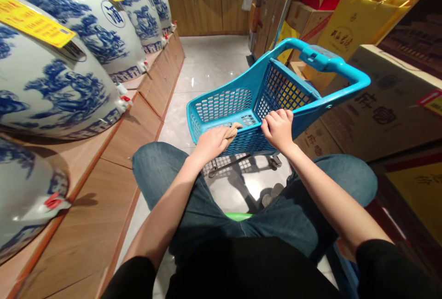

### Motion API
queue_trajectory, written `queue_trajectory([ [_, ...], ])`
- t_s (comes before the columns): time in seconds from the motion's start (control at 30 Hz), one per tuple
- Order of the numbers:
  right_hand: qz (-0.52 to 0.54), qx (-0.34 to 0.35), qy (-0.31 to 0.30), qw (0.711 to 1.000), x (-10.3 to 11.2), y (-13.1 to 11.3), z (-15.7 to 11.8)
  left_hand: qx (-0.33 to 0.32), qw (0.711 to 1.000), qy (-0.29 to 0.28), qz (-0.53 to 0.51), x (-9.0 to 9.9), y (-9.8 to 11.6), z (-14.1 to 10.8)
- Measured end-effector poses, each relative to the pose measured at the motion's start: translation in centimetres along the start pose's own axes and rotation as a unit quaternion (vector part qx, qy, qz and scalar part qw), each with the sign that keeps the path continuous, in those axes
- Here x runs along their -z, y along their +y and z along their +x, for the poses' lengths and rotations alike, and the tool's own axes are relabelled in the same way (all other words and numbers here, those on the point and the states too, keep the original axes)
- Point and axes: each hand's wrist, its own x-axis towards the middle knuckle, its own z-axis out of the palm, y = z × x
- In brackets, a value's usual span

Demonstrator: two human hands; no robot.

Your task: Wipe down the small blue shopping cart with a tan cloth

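Observation:
A blue plastic shopping cart (221, 106) stands in front of my knees, its basket showing no goods and its handle to the right. My left hand (213, 142) is closed on a tan cloth (232, 133), which rests against the near rim of the basket. Further right, my right hand (279, 129) has its fingers curled over the same rim, near the cart's raised rear panel (288, 87). Wheels and part of the lower frame show beneath the basket.
Large blue-and-white jars (69, 87) with red-handled taps stand on a wooden shelf (145, 115) at the left. Boxes (376, 101) and a yellow bag (352, 27) are stacked close at the right. A wooden counter (207, 9) crosses the back.

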Motion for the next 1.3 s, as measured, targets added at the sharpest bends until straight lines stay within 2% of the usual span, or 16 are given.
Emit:
queue_trajectory([
  [0.1,-0.018,0.031,-0.014,0.999,-0.2,0.1,0.8,-0.035,0.999,-0.024,0.024,0.7,1.3,3.2],
  [0.2,-0.039,0.071,-0.027,0.996,-0.6,0.6,1.7,-0.066,0.996,-0.046,0.038,1.1,1.5,5.9],
  [0.37,-0.034,0.118,-0.068,0.99,-1.7,1.7,3.8,-0.1,0.991,-0.076,0.041,1.7,-0.1,9.2],
  [0.53,-0.05,0.142,-0.063,0.987,-2.8,2.3,5.8,-0.104,0.987,-0.103,0.062,2.3,-1.4,11.4],
  [0.83,-0.04,0.164,-0.083,0.982,-4.1,3.9,7.9,-0.096,0.993,-0.061,0.039,1.4,-2.1,13.1],
  [1.13,-0.039,0.16,-0.088,0.982,-4.5,3.9,8.3,-0.085,0.99,-0.077,0.078,1.5,-2.6,13.7],
  [1.3,-0.024,0.142,-0.099,0.985,-4.5,3.6,8.6,-0.092,0.991,-0.074,0.059,1.6,-3.3,14.2],
])
